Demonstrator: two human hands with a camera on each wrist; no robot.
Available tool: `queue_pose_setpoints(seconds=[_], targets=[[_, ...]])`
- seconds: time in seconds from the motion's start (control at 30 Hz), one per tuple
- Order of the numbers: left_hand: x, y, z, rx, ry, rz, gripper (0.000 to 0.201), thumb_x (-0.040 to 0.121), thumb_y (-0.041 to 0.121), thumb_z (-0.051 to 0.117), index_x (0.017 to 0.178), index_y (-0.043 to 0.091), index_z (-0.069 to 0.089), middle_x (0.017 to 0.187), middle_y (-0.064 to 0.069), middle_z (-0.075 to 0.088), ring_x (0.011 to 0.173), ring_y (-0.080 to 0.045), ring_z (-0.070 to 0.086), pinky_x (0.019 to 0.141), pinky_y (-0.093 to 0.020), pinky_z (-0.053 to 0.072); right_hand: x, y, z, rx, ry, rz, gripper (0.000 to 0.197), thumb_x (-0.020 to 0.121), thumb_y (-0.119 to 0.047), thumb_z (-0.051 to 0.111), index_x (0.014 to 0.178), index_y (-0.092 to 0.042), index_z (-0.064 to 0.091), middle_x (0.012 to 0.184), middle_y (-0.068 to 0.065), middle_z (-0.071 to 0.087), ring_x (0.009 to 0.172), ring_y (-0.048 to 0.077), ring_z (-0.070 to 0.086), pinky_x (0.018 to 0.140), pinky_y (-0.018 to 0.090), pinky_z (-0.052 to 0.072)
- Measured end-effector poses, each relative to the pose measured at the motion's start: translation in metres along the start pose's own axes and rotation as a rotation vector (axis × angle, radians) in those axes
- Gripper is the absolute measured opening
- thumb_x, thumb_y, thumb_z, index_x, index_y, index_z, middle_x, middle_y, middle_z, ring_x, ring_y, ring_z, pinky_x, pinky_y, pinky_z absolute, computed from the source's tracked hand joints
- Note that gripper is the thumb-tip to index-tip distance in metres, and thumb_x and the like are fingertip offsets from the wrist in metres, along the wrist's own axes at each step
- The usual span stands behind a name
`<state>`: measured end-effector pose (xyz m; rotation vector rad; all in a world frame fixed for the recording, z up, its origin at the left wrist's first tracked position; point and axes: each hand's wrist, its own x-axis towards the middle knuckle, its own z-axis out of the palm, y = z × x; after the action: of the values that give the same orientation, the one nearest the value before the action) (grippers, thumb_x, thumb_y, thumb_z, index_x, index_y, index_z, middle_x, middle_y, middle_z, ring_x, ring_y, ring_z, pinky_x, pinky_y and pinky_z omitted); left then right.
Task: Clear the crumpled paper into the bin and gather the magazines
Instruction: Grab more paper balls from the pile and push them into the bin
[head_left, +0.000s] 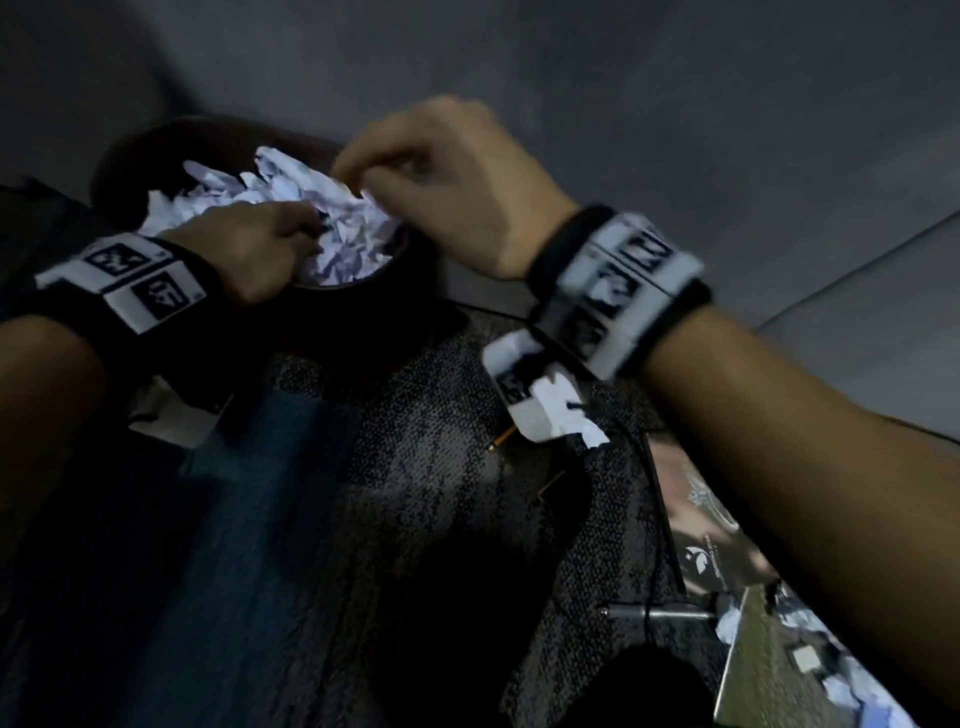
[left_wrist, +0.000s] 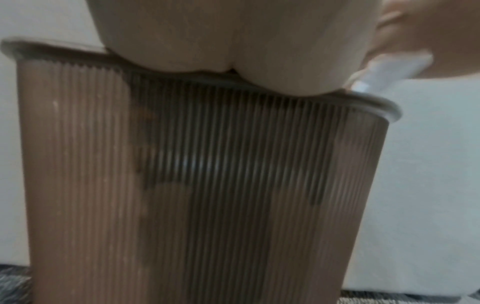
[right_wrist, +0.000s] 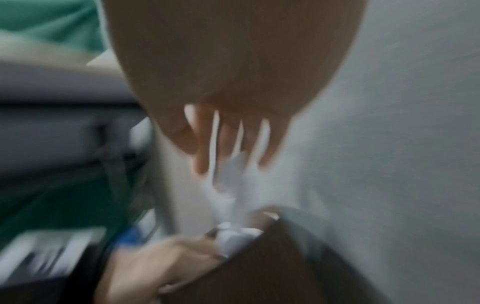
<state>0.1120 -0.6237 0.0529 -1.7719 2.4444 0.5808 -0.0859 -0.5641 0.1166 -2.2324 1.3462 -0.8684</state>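
A brown ribbed bin (head_left: 363, 278) stands at the upper left, heaped with crumpled white paper (head_left: 343, 228). My left hand (head_left: 296, 234) lies over the near rim with its fingers pushed into the heap. In the left wrist view only the palm (left_wrist: 221, 41) shows, resting on the rim of the bin (left_wrist: 207, 185). My right hand (head_left: 358, 176) hovers over the far side of the heap. The blurred right wrist view shows its fingers (right_wrist: 202, 156) straight and spread above the paper (right_wrist: 233, 185), holding nothing. Glossy magazines (head_left: 717, 540) lie on the floor at the lower right.
Several more crumpled scraps (head_left: 852, 691) lie on the magazines near the bottom right corner. A pencil (head_left: 501, 436) and a metal rod (head_left: 660, 613) lie on the dark speckled carpet (head_left: 426, 467). A pale wall stands behind the bin.
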Motion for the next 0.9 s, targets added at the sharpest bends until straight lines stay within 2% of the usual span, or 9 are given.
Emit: queue_pose_setpoints(seconds=[0.07, 0.13, 0.23, 0.3, 0.43, 0.57, 0.73, 0.8, 0.9], targets=[[0.000, 0.001, -0.002, 0.041, -0.021, 0.019, 0.037, 0.094, 0.035, 0.043, 0.123, 0.015, 0.058, 0.132, -0.016, 0.057, 0.121, -0.036, 0.051, 0.106, -0.042, 0.036, -0.053, 0.026, -0.007, 0.066, 0.289, 0.103, 0.012, 0.088, -0.016, 0.057, 0.089, -0.015, 0.069, 0.082, -0.012, 0.066, 0.078, -0.001, 0.059, 0.074, 0.018, 0.045], [0.004, -0.002, -0.001, 0.013, 0.001, -0.019, 0.031, 0.097, 0.024, 0.045, 0.122, 0.013, 0.059, 0.128, -0.015, 0.059, 0.119, -0.036, 0.053, 0.103, -0.042, 0.037, -0.117, 0.059, 0.011, -0.054, 0.382, 0.395, 0.009, 0.089, -0.019, 0.058, 0.084, -0.013, 0.062, 0.074, -0.010, 0.058, 0.071, 0.005, 0.054, 0.068, 0.021, 0.043], [0.009, -0.007, 0.008, 0.013, 0.020, 0.011, 0.036, 0.095, 0.041, 0.041, 0.120, 0.023, 0.061, 0.120, -0.007, 0.065, 0.110, -0.032, 0.058, 0.097, -0.042, 0.042, -0.197, 0.114, 0.064, -0.202, -0.132, 1.004, 0.038, 0.085, -0.040, 0.061, 0.112, -0.014, 0.055, 0.109, 0.011, 0.054, 0.099, 0.032, 0.060, 0.086, 0.039, 0.050], [0.017, -0.017, 0.013, 0.010, 0.019, 0.007, 0.048, 0.089, 0.065, 0.029, 0.115, 0.037, 0.057, 0.117, 0.002, 0.066, 0.105, -0.026, 0.061, 0.096, -0.042, 0.047, -0.215, 0.127, 0.091, -0.231, -0.395, 1.129, 0.055, 0.084, -0.045, 0.063, 0.124, -0.012, 0.045, 0.125, 0.015, 0.040, 0.110, 0.041, 0.053, 0.092, 0.048, 0.048], [-0.007, 0.005, -0.002, -0.043, 0.033, -0.042, 0.031, 0.098, 0.026, 0.044, 0.116, 0.010, 0.063, 0.115, -0.019, 0.065, 0.109, -0.037, 0.058, 0.095, -0.042, 0.042, -0.216, 0.126, 0.095, -0.210, -0.292, 1.101, 0.031, 0.091, -0.039, 0.050, 0.114, -0.018, 0.055, 0.114, 0.017, 0.055, 0.102, 0.041, 0.058, 0.083, 0.043, 0.048], [-0.009, 0.001, -0.004, -0.006, 0.047, -0.030, 0.023, 0.093, 0.038, 0.037, 0.104, 0.031, 0.056, 0.115, -0.009, 0.065, 0.107, -0.031, 0.057, 0.097, -0.041, 0.041, -0.203, 0.112, 0.065, -0.222, -0.031, 1.069, 0.019, 0.084, -0.025, 0.063, 0.099, -0.014, 0.068, 0.095, 0.018, 0.071, 0.096, 0.035, 0.067, 0.080, 0.035, 0.050], [-0.012, 0.000, -0.004, -0.013, 0.097, -0.022, 0.019, 0.086, 0.043, 0.032, 0.095, 0.030, 0.044, 0.102, -0.006, 0.067, 0.097, -0.032, 0.059, 0.090, -0.046, 0.044, -0.092, 0.000, 0.000, -0.127, 0.632, 0.366, 0.006, 0.078, -0.006, 0.068, 0.078, -0.010, 0.064, 0.070, 0.000, 0.062, 0.066, 0.016, 0.058, 0.063, 0.023, 0.039], [-0.011, -0.002, -0.003, 0.004, 0.125, -0.021, 0.014, 0.091, 0.037, 0.036, 0.096, 0.027, 0.045, 0.103, -0.010, 0.064, 0.097, -0.034, 0.057, 0.087, -0.046, 0.044, -0.039, -0.026, 0.004, -0.075, 0.532, 0.185, 0.004, 0.075, -0.005, 0.066, 0.073, -0.008, 0.065, 0.068, 0.003, 0.064, 0.065, 0.019, 0.059, 0.062, 0.026, 0.043], [-0.009, -0.008, -0.002, 0.026, 0.118, -0.005, 0.026, 0.089, 0.039, 0.039, 0.111, 0.031, 0.051, 0.118, -0.006, 0.063, 0.108, -0.034, 0.055, 0.093, -0.045, 0.042, 0.008, -0.036, 0.033, -0.138, 0.105, 0.237, 0.021, 0.067, -0.014, 0.052, 0.081, -0.009, 0.066, 0.079, 0.012, 0.069, 0.078, 0.031, 0.065, 0.069, 0.035, 0.052]])
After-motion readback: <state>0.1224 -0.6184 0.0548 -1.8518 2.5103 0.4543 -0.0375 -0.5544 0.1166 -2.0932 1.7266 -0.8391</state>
